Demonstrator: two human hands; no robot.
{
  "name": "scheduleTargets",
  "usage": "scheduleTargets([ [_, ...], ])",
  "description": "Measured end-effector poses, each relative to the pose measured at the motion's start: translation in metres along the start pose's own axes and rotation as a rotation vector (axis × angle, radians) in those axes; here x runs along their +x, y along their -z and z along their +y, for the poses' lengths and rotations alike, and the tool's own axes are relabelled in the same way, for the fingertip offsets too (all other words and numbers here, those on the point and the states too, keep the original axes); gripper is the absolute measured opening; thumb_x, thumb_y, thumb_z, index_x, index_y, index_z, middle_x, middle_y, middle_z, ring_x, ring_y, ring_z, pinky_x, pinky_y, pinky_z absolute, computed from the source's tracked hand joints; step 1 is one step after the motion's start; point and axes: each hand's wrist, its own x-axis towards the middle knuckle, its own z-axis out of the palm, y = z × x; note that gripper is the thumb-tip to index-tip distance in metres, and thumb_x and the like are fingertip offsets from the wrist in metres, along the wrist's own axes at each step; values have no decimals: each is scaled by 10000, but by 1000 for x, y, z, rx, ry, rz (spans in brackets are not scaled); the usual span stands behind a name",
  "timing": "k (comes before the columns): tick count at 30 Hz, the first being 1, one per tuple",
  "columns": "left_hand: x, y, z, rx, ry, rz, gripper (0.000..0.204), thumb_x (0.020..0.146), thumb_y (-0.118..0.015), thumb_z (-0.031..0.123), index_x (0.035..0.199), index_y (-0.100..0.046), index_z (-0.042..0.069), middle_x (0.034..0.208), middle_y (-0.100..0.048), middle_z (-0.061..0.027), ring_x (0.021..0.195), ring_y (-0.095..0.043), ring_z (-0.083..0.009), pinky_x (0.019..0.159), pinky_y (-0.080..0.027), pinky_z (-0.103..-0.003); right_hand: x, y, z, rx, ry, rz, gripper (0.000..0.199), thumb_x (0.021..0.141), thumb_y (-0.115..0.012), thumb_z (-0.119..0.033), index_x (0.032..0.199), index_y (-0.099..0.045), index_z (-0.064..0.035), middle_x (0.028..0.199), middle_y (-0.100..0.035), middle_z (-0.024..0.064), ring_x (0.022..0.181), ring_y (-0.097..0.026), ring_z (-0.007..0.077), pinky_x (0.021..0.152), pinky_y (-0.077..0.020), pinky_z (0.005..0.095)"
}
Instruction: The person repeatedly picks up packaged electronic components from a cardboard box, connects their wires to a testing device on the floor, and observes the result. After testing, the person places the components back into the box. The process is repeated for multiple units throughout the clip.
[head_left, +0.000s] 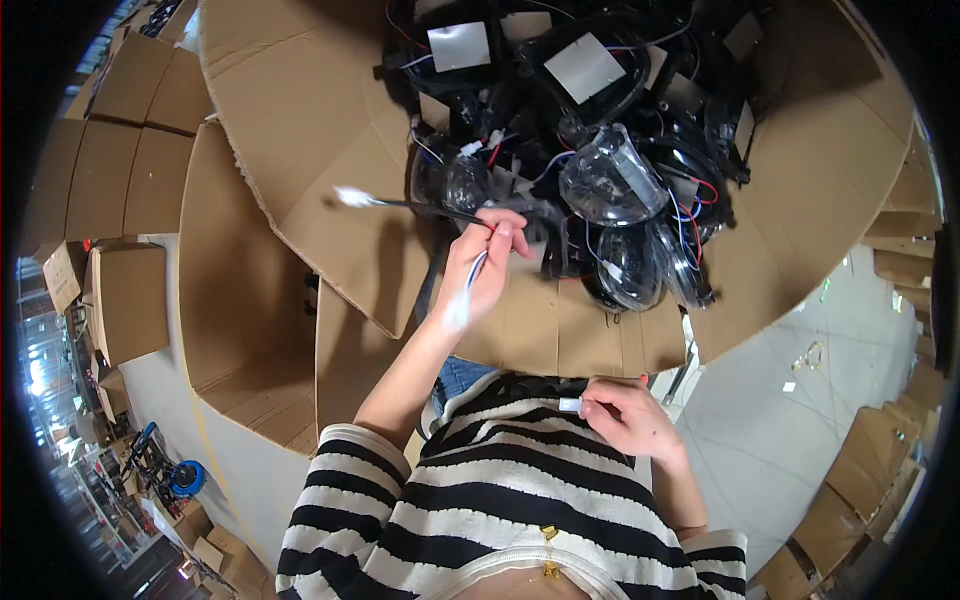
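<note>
now both hands grip wires: left hand (480,265) a black cable (420,206), right hand (625,415) a white connector (570,405).

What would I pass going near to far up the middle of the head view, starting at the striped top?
Striped top → right hand pinching a small white piece → left hand holding a wire lead → clear lens housing → pile of black wired parts.

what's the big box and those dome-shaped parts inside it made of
Box: corrugated cardboard, matte brown, with creased flaps. Dome-shaped parts: probably clear glossy plastic, see-through with bright highlights; glass can't be ruled out. Their housings look like black moulded plastic.
</note>
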Motion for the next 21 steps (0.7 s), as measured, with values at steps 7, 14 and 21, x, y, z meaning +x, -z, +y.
scheduleTargets([
  [7,-30,-33,-2,-232,192,-340,236,873,-362,111,1057,-465,4,666,-441,10,602,-407,-45,545,-353,-185,-5,2,5,43,-1,32,73,747,-484,-44,687,-492,-4,602,-456,88,523,-436,223,474,-329,293],
  [14,-46,-23,31,-334,133,-607,230,861,-375,92,1013,-504,-23,692,-528,-32,631,-492,-109,602,-405,-228,-13,18,-3,74,-8,121,33,711,-516,-27,697,-499,-2,603,-465,100,533,-456,239,476,-349,310],
  [21,-46,-29,30,83,-374,-478,381,719,-528,41,1098,-485,41,788,-552,-92,662,-538,-253,595,-430,-316,-18,31,-22,125,58,245,17,691,-509,-4,681,-501,6,581,-452,78,497,-434,204,443,-328,292],
])
